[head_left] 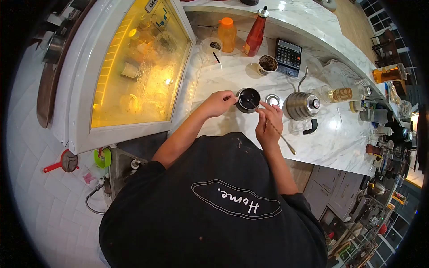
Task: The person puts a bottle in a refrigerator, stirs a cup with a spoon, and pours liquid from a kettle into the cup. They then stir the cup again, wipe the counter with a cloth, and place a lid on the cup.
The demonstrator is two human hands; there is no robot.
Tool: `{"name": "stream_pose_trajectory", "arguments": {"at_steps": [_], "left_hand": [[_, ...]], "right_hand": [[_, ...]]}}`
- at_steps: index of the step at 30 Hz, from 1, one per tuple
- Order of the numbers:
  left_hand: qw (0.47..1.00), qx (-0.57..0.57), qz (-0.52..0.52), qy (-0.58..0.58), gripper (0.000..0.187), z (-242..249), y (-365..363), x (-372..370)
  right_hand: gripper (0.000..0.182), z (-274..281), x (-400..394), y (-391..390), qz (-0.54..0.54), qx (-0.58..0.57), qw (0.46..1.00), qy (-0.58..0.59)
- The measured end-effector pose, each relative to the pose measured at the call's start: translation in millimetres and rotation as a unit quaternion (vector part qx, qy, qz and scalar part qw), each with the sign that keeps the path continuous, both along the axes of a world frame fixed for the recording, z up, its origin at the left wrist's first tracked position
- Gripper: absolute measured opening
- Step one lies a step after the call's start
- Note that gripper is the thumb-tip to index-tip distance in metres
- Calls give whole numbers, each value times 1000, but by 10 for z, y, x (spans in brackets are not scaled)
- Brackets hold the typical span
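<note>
A small dark cup with dark contents stands on the marble counter in front of me. My left hand pinches its rim from the left side. My right hand grips a long thin bar spoon, whose shaft slants out toward the lower right; its other end reaches the cup's right side. Just right of the cup lies a small round metal lid. Beside that stands a steel gooseneck kettle with a black handle.
A paper cup of dark grounds, a calculator, a red bottle and an orange-capped bottle stand farther back. A clear plastic cup is nearby. On the left is a glass-doored fridge; bottles lie rightward.
</note>
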State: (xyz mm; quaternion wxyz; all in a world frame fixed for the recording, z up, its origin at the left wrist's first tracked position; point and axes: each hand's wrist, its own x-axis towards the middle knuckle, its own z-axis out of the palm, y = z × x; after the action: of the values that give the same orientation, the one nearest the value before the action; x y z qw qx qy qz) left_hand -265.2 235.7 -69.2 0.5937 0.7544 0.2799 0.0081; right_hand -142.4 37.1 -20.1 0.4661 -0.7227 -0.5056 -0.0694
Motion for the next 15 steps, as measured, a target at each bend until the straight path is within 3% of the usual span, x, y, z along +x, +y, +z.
{"name": "stream_pose_trajectory", "arguments": {"at_steps": [4,11,15], "left_hand": [[1000,-5,10,8,28,33,-21,1],[999,-19,1,44,27,98,-14,4],[999,2,-4,48,26,143,-24,-14]], "right_hand": [[11,-32,140,-29,-44,14,999,-28],[12,6,-22,-11,14,-21,1000,-3],[7,59,100,-9,-34,26,999,-7]]}}
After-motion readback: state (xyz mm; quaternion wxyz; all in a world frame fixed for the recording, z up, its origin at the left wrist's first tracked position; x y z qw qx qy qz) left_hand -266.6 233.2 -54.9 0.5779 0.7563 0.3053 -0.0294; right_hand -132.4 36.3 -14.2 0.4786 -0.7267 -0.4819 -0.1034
